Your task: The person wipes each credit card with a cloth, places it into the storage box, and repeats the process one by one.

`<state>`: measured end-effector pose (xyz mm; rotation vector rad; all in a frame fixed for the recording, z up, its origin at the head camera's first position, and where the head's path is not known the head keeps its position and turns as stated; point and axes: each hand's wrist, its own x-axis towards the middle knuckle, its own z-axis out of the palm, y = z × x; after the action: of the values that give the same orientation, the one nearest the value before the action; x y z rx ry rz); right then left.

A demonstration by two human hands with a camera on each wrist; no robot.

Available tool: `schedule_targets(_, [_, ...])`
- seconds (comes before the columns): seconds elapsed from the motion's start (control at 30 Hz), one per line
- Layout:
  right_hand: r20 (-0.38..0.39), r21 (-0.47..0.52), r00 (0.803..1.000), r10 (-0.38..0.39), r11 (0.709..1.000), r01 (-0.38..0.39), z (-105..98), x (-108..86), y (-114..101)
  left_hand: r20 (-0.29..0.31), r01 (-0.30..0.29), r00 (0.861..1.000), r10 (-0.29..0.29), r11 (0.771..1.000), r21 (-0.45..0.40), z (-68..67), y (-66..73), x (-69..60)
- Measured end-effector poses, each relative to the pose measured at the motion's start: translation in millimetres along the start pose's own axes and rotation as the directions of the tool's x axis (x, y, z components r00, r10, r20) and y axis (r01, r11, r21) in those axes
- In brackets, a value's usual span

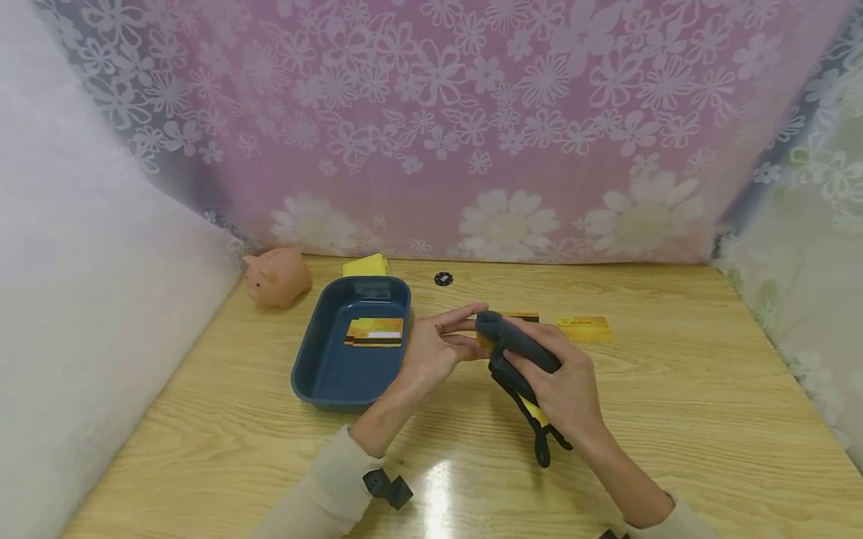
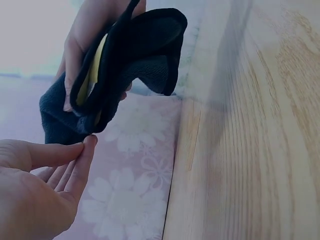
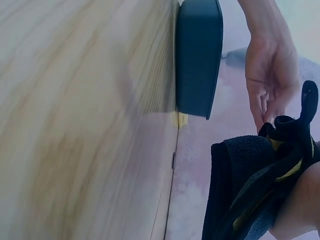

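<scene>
A dark cloth pouch (image 1: 517,348) with a black trim, a hanging loop and something yellow inside its opening is held above the table. My right hand (image 1: 566,385) grips it from the right, fingers over the folded cloth and thumb underneath. The fingertips of my left hand (image 1: 432,349) meet the pouch's left end. In the left wrist view, the thumb and forefinger of the left hand (image 2: 50,180) pinch at the lower corner of the pouch (image 2: 117,65). The right wrist view shows the yellow lining or content (image 3: 290,170) between the folds; which it is, I cannot tell.
Left of my hands stands a dark blue tray (image 1: 313,376) holding orange-yellow cards (image 1: 374,332). Behind it lies a yellow object (image 1: 365,266), with a piggy bank (image 1: 280,278) to the left. A black chip (image 1: 443,279) and another yellow card (image 1: 586,329) lie farther back on the wooden table.
</scene>
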<state>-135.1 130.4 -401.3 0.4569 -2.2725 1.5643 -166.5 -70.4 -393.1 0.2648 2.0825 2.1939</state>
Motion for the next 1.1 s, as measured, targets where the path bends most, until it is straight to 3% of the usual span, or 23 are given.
schedule_targets(0.3, [-0.045, -0.053, 0.997, 0.056, 0.997, -0.059, -23, -2.7, 12, -0.038, 0.041, 0.998, -0.041, 0.999, 0.0, 0.6, 0.1, -0.1])
schedule_targets(0.6, [-0.126, -0.107, 0.968, 0.217, 0.967, -0.23, -54, -7.3, 34, -0.033, 0.066, 0.997, -0.067, 0.997, -0.045, -13.0, 0.3, -2.9])
schedule_targets(0.73, [-0.139, -0.096, 0.96, 0.241, 0.962, -0.255, -66, -9.3, 39, -0.054, 0.043, 0.998, -0.045, 0.998, -0.037, -31.7, 4.9, -4.9])
schedule_targets(0.83, [-0.139, -0.076, 0.959, 0.248, 0.963, -0.26, -74, -10.6, 39, -0.112, 0.017, 0.994, -0.016, 1.0, 0.01, -52.8, 8.2, -6.4])
schedule_targets(0.97, [-0.138, -0.042, 0.955, 0.263, 0.962, -0.271, -84, -10.7, 39, -0.209, 0.008, 0.978, 0.01, 0.996, 0.087, -86.4, 10.4, -7.9])
schedule_targets(1.1, [-0.133, -0.022, 0.947, 0.293, 0.954, -0.298, -90, -10.5, 42, -0.284, 0.046, 0.959, -0.001, 0.987, 0.151, -118.7, 8.9, -11.0])
